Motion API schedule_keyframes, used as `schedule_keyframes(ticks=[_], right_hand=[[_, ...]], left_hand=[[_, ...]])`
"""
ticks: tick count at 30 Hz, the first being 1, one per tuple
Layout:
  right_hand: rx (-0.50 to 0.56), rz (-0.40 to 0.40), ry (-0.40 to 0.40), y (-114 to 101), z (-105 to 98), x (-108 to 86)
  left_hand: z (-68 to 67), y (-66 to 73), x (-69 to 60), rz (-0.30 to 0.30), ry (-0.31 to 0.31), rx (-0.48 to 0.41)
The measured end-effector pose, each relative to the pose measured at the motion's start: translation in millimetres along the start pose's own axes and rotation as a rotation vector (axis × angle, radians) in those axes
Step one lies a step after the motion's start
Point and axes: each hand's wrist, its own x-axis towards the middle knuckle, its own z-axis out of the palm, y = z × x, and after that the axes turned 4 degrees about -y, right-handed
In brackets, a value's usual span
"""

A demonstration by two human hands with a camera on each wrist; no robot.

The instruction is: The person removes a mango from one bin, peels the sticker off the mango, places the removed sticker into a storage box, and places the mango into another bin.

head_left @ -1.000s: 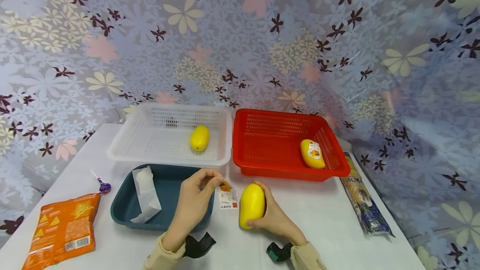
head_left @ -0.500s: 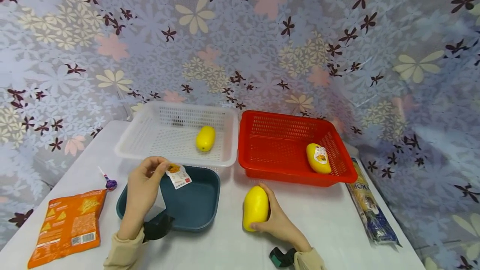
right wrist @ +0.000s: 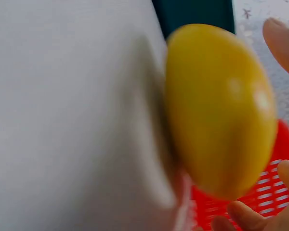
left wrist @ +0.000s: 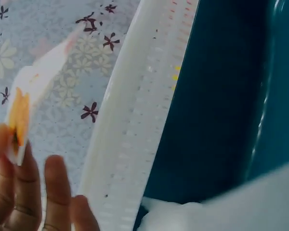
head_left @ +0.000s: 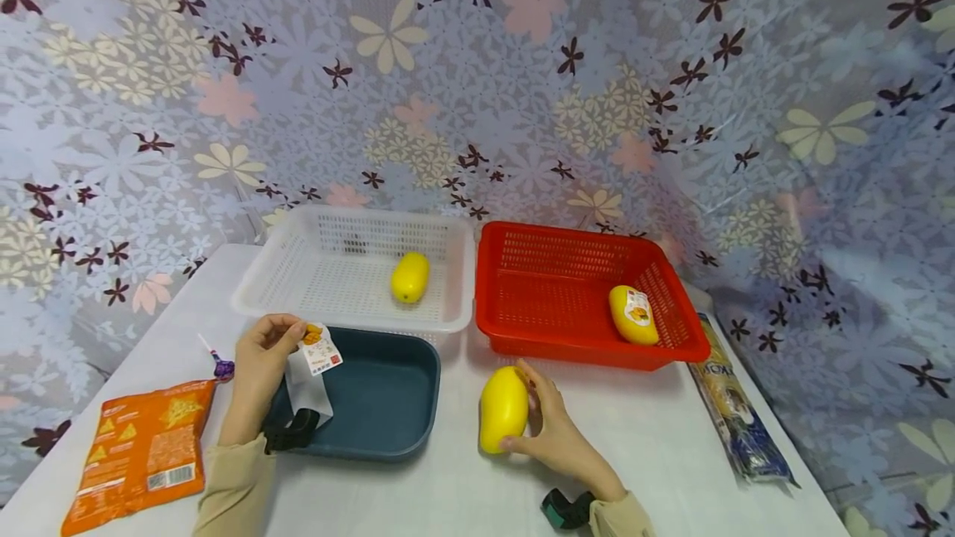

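Observation:
My left hand (head_left: pixel 261 367) pinches a white sticker (head_left: pixel 322 352) with an orange fruit picture, between thumb and index finger. It hangs over the left part of a dark teal tray (head_left: pixel 384 392), where a white paper strip (head_left: pixel 308 392) lies. In the left wrist view the sticker (left wrist: pixel 29 103) is seen nearly edge-on, the other fingers (left wrist: pixel 58 185) spread below. A yellow mango (head_left: pixel 503 410) lies on the table, my right hand (head_left: pixel 558 429) beside it with fingers and thumb spread. The right wrist view shows a gap between thumb (right wrist: pixel 282 45) and mango (right wrist: pixel 219 110).
A white basket (head_left: pixel 287 292) behind the tray holds a yellow mango (head_left: pixel 409 277). To its right, a red basket (head_left: pixel 537 330) contains a stickered mango (head_left: pixel 630 326). An orange snack bag (head_left: pixel 142 446) and lollipop (head_left: pixel 223 368) lie left; a long plastic packet (head_left: pixel 742 408) lies right.
My left hand has carried the sticker leftward from beside the mango to over the tray. The right hand's fingers have loosened from the mango, which stays about where it was.

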Motion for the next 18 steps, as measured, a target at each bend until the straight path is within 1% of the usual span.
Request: schedule_keyframes(ticks=[1,4,7,8,10,14,16,18], right_hand=[[-0.028,-0.018,0.021,-3,-2,-0.6],[-0.049,-0.051,0.072,-15,-7,-1.1],[-0.039,-0.092,0.095,-28,-11,1.0],[-0.026,-0.103,0.099,-33,-11,2.1],[-0.011,-0.115,0.099,-41,-10,6.2],[-0.012,-0.115,0.06,-61,-3,19.9],[-0.032,-0.144,0.03,-71,2,29.0],[-0.061,-0.204,-0.003,-78,8,39.2]], left_hand=[[1.1,-1.6,0.8,0.001,0.005,-0.049],[4.7,-1.8,1.5,0.014,0.027,-0.191],[8.5,0.5,1.4,0.031,0.079,-0.318],[10.0,1.2,1.2,0.036,0.096,-0.343],[13.1,1.6,0.9,0.037,0.121,-0.363],[18.2,-0.6,0.1,0.026,0.135,-0.326],[19.5,-1.7,-0.7,0.019,0.129,-0.31],[20.6,-2.0,-1.4,0.022,0.125,-0.311]])
